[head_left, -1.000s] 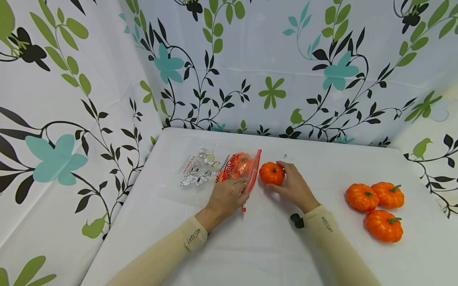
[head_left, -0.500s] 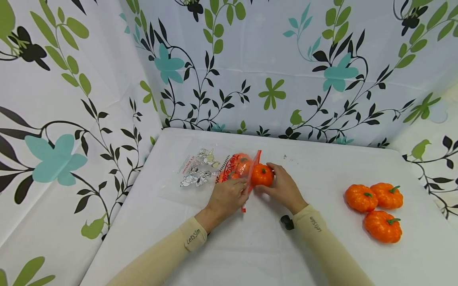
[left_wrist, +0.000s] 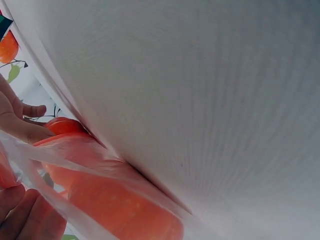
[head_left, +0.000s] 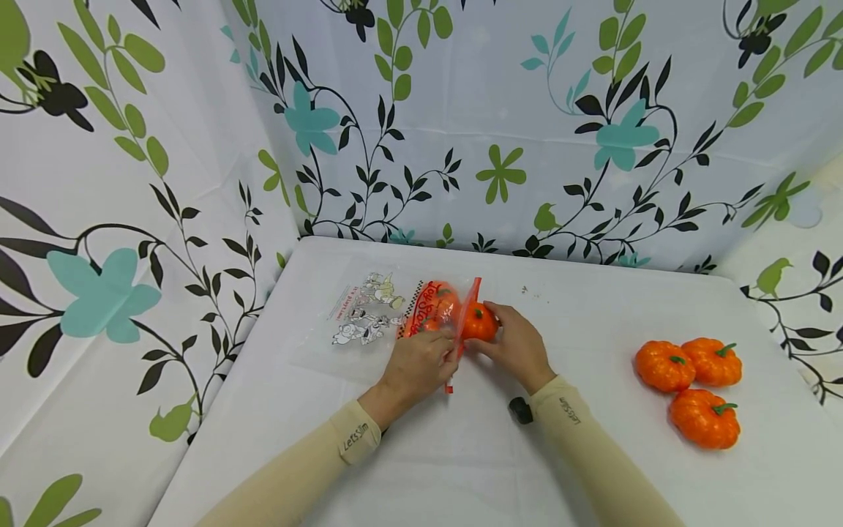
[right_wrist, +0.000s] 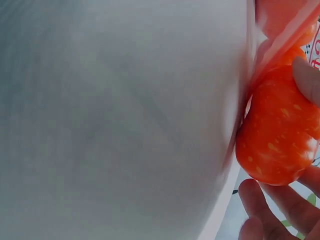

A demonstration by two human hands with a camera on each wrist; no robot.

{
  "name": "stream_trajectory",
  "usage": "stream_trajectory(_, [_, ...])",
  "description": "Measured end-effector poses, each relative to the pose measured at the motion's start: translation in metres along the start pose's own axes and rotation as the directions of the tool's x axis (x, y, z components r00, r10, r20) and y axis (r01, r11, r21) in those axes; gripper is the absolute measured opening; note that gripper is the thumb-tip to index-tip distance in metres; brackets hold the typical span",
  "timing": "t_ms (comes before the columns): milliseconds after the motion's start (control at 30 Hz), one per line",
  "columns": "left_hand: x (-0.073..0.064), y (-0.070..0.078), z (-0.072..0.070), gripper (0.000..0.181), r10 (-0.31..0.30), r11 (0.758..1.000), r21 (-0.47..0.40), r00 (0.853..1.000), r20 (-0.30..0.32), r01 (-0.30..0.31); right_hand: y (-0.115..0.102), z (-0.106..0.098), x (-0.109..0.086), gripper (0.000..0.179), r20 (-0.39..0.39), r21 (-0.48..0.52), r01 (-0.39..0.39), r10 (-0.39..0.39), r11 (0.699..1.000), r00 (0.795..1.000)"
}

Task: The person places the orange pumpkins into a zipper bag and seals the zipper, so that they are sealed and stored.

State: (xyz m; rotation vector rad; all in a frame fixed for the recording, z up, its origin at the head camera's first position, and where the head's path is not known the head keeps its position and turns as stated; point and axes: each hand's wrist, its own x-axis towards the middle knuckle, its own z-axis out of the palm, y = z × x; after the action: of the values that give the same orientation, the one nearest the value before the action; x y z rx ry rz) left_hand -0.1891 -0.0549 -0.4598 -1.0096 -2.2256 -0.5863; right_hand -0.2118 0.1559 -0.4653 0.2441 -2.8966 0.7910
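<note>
**Ribbed pumpkin at bag mouth, snag likely**

White-covered table (head_left: 421, 468): looks smooth; bag could skid left under a hard push. Clear printed zip bag (head_left: 369, 311): lies flat; its mouth could fold inward if the lip sags. Three loose pumpkins (head_left: 681, 373): at right, well apart from both hands, low risk. Bagged pumpkins (head_left: 446, 301): just inside the mouth, may jam the way. Right hand (head_left: 523, 350): partly open, thumb and fingers curved round one orange pumpkin (head_left: 482, 322); slackening early might let it roll. Left hand (head_left: 420, 362): fingers curled, pinching bag near the mouth; weak pinch could lose it. Red zip edge (head_left: 473, 290): beside the held pumpkin, may catch its ribs.

Unclear: forearms cut off at the bottom; bag's near side partly behind left hand; bagged count obscured by print; how far the held pumpkin is in, can't tell; left fingertips partly hidden; dark specks (head_left: 525, 290) too small to identify.
</note>
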Motion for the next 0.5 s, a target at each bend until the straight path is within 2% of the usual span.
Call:
stream_trajectory(267, [-0.0004,0.0005,-0.0015,0.010,-0.008,1.000,0.010,1.000,0.006,0.008,-0.0050,0.0064,0.0057,0.084,-0.004,-0.069,-0.037,0.037,0.997,0.999])
stream_trajectory(367, [0.0000,0.0011,-0.0021,0.011,-0.011,1.000,-0.002,1.000,0.010,0.011,-0.0063,0.0086,0.0075,0.086,0.005,-0.061,-0.051,0.051,0.997,0.999])
stream_trajectory(500, [0.0000,0.0016,-0.0021,0.011,-0.013,1.000,-0.023,1.000,0.010,0.013,-0.0090,0.0101,0.0075,0.092,0.026,0.011,-0.084,0.083,0.996,0.996])
